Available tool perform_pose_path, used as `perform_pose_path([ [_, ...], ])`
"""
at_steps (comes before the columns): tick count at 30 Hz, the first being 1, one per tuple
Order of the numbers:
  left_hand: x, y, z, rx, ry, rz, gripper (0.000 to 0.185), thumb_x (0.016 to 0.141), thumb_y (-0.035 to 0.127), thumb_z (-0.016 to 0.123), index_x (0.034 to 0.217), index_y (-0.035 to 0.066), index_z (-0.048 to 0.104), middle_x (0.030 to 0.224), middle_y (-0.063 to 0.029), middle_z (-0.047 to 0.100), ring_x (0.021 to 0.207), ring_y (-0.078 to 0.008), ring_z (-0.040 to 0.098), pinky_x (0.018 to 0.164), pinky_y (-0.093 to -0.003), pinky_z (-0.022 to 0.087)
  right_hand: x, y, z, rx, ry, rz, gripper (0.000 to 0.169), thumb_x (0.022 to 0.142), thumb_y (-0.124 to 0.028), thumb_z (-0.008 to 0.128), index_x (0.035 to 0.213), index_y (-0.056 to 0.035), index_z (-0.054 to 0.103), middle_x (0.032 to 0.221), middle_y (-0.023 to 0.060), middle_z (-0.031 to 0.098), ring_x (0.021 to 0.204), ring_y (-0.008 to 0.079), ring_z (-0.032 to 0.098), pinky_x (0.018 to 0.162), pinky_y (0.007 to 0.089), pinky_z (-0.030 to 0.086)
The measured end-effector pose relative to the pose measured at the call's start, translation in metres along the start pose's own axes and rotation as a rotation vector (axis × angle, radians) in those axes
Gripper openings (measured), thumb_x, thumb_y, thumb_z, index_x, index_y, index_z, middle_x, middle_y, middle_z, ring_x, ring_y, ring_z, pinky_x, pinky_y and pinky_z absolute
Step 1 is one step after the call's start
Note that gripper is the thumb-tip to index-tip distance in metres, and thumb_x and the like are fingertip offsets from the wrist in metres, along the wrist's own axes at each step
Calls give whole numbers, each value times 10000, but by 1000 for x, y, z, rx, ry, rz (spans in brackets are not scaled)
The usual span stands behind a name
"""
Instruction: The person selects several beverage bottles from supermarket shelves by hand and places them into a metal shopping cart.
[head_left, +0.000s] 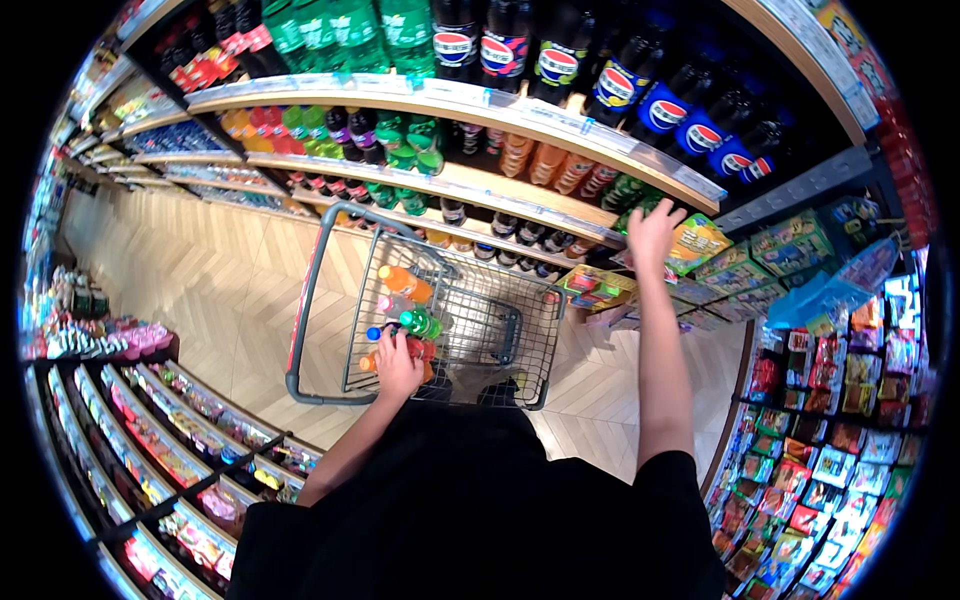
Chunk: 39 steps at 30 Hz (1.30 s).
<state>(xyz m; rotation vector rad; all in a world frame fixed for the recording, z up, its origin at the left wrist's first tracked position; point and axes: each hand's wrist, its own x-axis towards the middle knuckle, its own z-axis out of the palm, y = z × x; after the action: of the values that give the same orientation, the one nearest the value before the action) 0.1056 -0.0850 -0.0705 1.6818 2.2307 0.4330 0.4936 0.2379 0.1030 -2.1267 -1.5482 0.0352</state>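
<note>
My left hand (399, 364) is over the bottles in the shopping cart (303, 300), its fingers on a bottle with a dark cap; whether it grips one is hidden. Beside it lie an orange soda bottle (406, 284), a bottle with a pink cap (391, 304), a green bottle (421, 324) and more orange-red ones. My right arm reaches out to the shelf, where my right hand (655, 231) is at the right end of the middle row, by green bottles (624, 193) and a green-yellow snack bag (699, 244). Its fingers are partly spread, and what they touch is unclear.
Large Pepsi bottles (616, 84) and green soda bottles (352, 31) stand on the upper shelf (465, 100). Boxed goods (787, 244) and a blue package (836, 289) are right of my right hand. Packed snack racks (810, 480) stand at lower right, more shelves (172, 442) at lower left.
</note>
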Motion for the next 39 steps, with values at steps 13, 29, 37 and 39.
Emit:
perform_pose_path([
  [13, -20, -1, 6, 14, 7, -129, 738, 759, 127, 703, 1451, 72, 455, 1479, -231, 404, 1359, -427, 428, 1092, -554, 359, 24, 28, 24, -67, 107, -132, 213, 952, -140, 675, 1069, 38, 660, 1040, 275, 620, 923, 470, 640, 792, 539, 523],
  [29, -26, -11, 9, -78, 37, -76, 682, 754, 104, 675, 1414, 124, 505, 1482, -233, 413, 1320, -448, 458, 1042, -568, 406, -112, -74, -35, 270, -137, -496, 195, 937, -100, 685, 1129, -81, 659, 1020, 173, 556, 893, 384, 652, 772, 470, 546],
  [37, -25, -22, -6, -192, -9, 17, 658, 759, 110, 695, 1401, 126, 548, 1508, -256, 390, 1316, -460, 465, 1037, -556, 434, -222, -107, 129, 300, -722, -479, 245, 938, -84, 669, 1179, -109, 630, 1132, 174, 582, 837, 392, 704, 737, 483, 594],
  [39, -24, -24, -17, -218, -74, 53, 658, 764, 107, 692, 1406, 115, 545, 1526, -253, 375, 1314, -458, 471, 1040, -552, 433, -246, -112, 158, 284, -754, -569, 265, 926, -83, 672, 1184, -118, 625, 1169, 173, 572, 853, 400, 697, 750, 495, 585],
])
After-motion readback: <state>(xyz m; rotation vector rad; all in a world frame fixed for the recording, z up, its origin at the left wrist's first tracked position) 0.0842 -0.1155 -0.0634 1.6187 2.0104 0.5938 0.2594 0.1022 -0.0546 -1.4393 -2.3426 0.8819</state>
